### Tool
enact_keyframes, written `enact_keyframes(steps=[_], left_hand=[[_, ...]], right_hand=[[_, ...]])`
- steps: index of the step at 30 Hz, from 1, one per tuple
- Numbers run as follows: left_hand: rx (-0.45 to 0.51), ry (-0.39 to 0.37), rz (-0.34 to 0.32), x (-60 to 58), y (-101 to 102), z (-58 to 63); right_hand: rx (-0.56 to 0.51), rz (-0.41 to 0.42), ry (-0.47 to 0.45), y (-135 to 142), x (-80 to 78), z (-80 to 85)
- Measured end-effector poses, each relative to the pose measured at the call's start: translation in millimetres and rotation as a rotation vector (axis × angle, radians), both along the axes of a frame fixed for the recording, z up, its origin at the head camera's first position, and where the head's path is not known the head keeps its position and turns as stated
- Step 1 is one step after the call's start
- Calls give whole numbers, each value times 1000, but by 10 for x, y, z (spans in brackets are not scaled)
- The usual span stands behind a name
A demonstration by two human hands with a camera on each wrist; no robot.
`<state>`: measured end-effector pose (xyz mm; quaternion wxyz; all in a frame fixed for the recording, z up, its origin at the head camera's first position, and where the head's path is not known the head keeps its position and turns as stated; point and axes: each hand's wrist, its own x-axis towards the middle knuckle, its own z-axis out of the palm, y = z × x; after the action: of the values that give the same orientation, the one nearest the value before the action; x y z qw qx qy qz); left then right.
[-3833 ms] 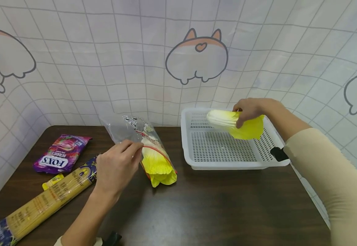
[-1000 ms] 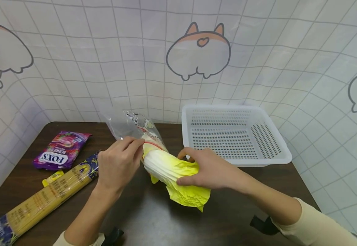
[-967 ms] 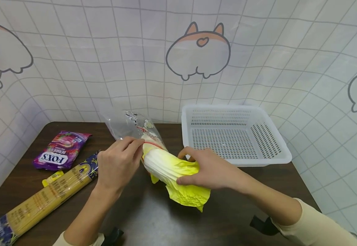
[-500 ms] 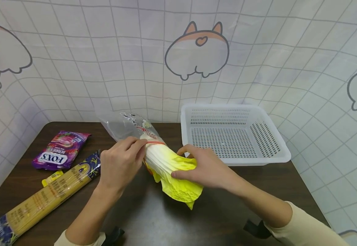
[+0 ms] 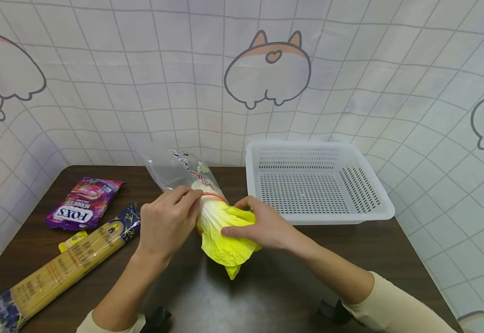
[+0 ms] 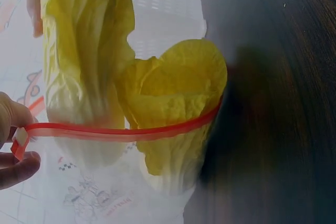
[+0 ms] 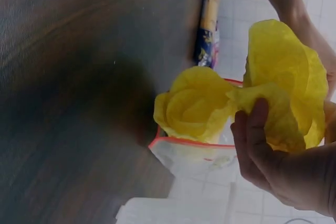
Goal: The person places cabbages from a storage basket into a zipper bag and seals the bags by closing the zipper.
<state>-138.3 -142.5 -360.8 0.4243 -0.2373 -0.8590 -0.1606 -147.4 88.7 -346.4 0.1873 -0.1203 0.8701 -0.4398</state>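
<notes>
My left hand (image 5: pixel 169 222) pinches the red zip edge of a clear plastic zip bag (image 5: pixel 164 171) at its corner, by the small slider (image 6: pixel 20 139). With my right hand (image 5: pixel 263 224) I grip a yellow-leaved napa cabbage (image 5: pixel 225 240) near its leafy end. Its white base is inside the bag mouth, past the red strip, while the leaves stick out toward me. Another napa cabbage (image 6: pixel 178 77) lies in the bag beside it, its leafy top poking out of the opening in both wrist views. From the head view the held cabbage mostly covers it.
A white perforated basket (image 5: pixel 321 217) stands at the back right, just beyond my right hand. Left of my left hand lie a long pack of dried noodles (image 5: pixel 67 268), a purple candy bag (image 5: pixel 83 203) and a small yellow packet (image 5: pixel 72 241). A patterned wall sheet closes the back.
My right hand has lifted the cabbage out of the basket to the bag. Over the last second it has moved left, pushing the base further in. My left hand keeps its pinch.
</notes>
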Motion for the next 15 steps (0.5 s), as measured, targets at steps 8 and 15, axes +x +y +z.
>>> enact_keyframes(steps=[8,15], left_hand=[[11,-16,-12,-7,-7,-4],[15,-39,-18,-12,-17,-15]], right_hand=[[-272,2,-173,-10,31,-53],[-349,-24,-77,-75,91,-119]])
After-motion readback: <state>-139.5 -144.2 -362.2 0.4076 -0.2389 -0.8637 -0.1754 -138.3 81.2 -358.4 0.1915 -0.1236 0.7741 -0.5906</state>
